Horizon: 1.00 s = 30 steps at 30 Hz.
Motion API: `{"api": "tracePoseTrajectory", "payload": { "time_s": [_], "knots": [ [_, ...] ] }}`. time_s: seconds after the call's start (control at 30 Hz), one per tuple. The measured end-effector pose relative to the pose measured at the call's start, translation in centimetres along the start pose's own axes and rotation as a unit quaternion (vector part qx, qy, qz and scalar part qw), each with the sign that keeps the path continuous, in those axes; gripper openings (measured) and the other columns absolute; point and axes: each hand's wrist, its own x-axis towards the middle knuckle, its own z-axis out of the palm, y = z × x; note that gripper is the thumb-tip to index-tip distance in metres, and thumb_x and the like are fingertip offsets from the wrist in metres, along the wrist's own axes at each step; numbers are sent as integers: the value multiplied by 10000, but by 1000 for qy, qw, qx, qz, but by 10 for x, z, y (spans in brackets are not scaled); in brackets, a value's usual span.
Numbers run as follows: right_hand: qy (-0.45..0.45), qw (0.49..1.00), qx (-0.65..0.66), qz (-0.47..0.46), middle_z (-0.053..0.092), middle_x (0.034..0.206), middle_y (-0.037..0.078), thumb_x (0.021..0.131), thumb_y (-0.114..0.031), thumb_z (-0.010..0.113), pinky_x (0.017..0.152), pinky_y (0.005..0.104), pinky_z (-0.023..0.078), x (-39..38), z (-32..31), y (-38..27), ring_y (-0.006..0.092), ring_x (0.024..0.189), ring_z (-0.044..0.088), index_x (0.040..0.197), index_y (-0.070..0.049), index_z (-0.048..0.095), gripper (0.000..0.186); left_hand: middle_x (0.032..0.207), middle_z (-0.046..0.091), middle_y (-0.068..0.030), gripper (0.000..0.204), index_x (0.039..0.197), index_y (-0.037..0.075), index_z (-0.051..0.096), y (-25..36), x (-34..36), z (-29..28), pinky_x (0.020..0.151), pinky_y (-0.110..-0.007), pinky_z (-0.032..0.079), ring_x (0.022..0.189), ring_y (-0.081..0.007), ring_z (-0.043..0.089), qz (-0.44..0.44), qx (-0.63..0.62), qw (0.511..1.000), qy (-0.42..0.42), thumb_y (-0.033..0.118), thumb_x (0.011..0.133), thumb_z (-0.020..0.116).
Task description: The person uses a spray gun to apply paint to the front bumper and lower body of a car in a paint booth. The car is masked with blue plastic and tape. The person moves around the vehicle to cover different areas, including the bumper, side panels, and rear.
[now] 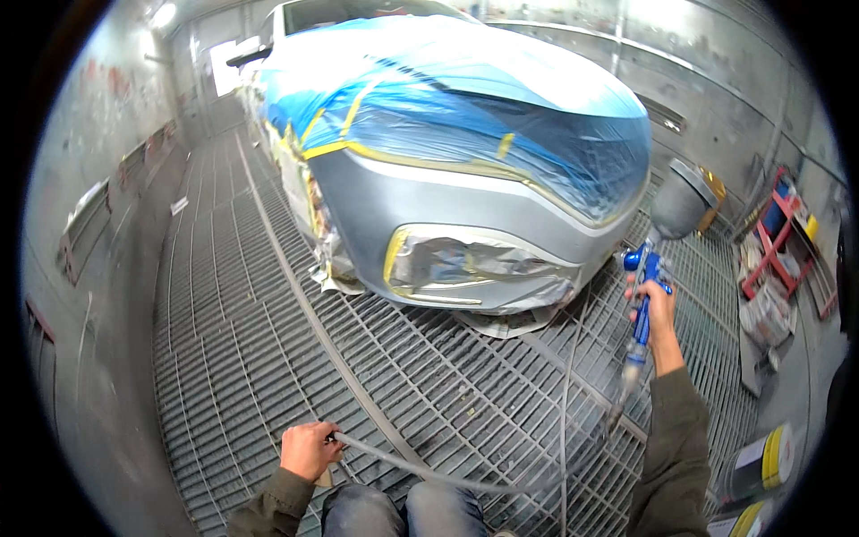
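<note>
My right hand point(660, 313) is wrapped round the grip of a blue spray gun point(646, 285), held upright at the right with its grey paint cup point(680, 204) on top. My left hand point(309, 449) is closed on a grey air hose point(403, 464), low in front of my knees. From there the hose curves to the right toward the gun's lower end. Ahead stands a car whose grey bumper point(465, 201) is bare, while blue plastic film point(403, 98) edged with yellow tape covers its hood. Masking paper point(474, 264) covers the bumper's lower opening.
Metal grating point(268, 358) forms the floor. A red rack point(778, 233) with items stands by the right wall, next to a whitish bundle point(768, 313). Tins with yellow bands point(761, 461) sit at the lower right. The grey booth wall point(98, 179) runs along the left.
</note>
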Motion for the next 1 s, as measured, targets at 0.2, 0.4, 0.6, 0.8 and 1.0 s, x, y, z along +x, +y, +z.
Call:
{"api": "tracePoseTrajectory", "payload": {
  "time_s": [0.2,0.4,0.6,0.8,1.0],
  "knots": [
    [-177,972,151,33,615,1256,179,792,-88,438,577,309,625,-62,71,-25,272,1054,667,1322,62,493,553,697,671,-68,125,804,113,731,-29,6,22,566,-383,506,650,-269,662,32,-29,999,-24,206,744,789],
    [-260,951,116,124,517,1391,209,818,-100,435,630,351,648,-77,132,-58,314,1199,593,1408,73,387,617,732,680,-68,113,833,138,696,-79,6,37,553,-415,496,641,-305,648,-4,-10,998,-63,188,743,742],
    [-162,964,75,198,632,1185,165,812,-25,473,543,383,632,-91,232,-114,290,1049,665,1248,56,546,449,682,631,-128,263,775,116,647,-87,-24,-68,537,-469,453,643,-363,633,-137,24,983,-121,354,885,669],
    [-25,993,4,116,646,1099,117,803,-5,491,490,342,608,-102,280,-166,205,900,669,1194,37,583,404,714,644,-174,293,759,107,648,-136,-77,-210,601,-515,471,716,-416,635,-306,56,937,-162,369,887,677],
    [165,975,-82,125,625,1075,66,869,-21,507,427,277,541,-111,325,-221,146,796,638,1192,-20,540,324,684,630,-208,289,783,83,665,-172,-111,-334,606,-514,472,698,-448,614,-362,51,921,-135,352,886,689]
  ]
}}
